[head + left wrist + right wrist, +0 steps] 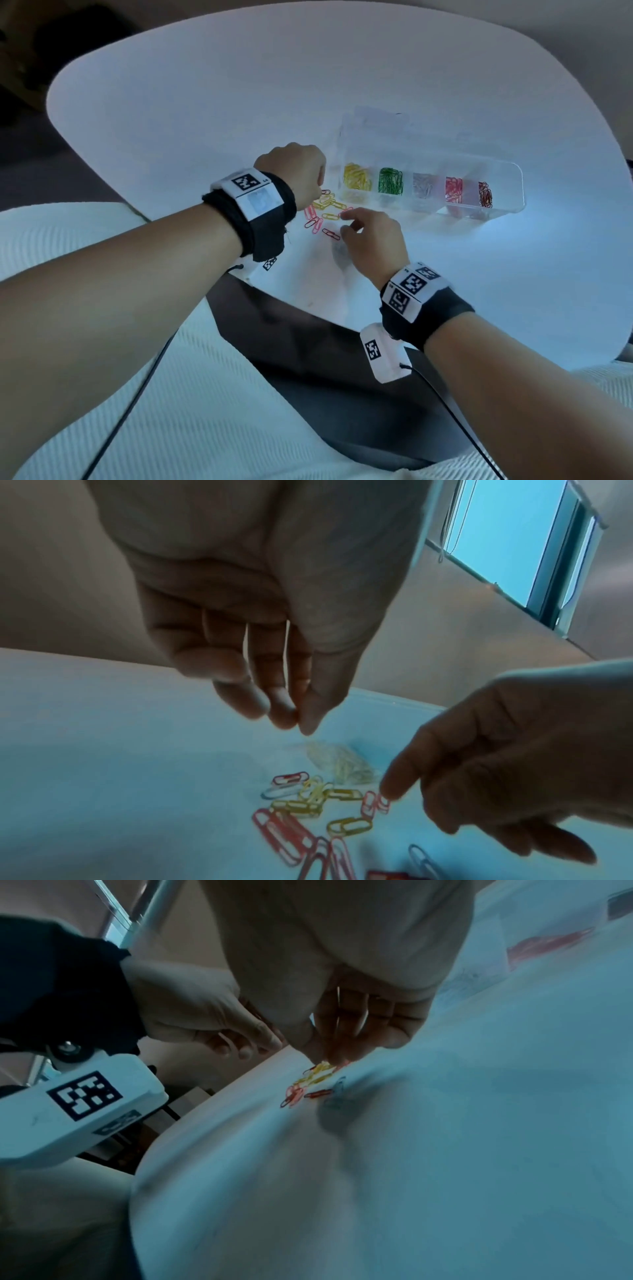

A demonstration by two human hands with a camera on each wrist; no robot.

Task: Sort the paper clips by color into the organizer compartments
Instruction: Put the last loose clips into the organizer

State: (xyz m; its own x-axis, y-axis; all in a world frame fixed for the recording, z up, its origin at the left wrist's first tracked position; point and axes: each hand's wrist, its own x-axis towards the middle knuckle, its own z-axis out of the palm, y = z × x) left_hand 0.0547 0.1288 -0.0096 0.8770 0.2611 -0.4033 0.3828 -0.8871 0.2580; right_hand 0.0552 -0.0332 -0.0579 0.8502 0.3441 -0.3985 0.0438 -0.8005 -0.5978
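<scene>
Inside the organizer (507, 185), paper clips (390, 181) sit color-sorted.

No readable words, brands or numbers appear. The white wrist bands (249, 193) carry only black square code markers (patterns, not letters). The white camera housing (72, 1107) shows one too.

Head view looks down from above; both close wrist views share the loose clips (308, 813)

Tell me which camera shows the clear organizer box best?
The head view: the organizer box shows whole, with five colour groups of clips side by side. The left wrist view shows only yellow clips blurred behind its wall; the right wrist view catches a blurred strip with red inside.
</scene>
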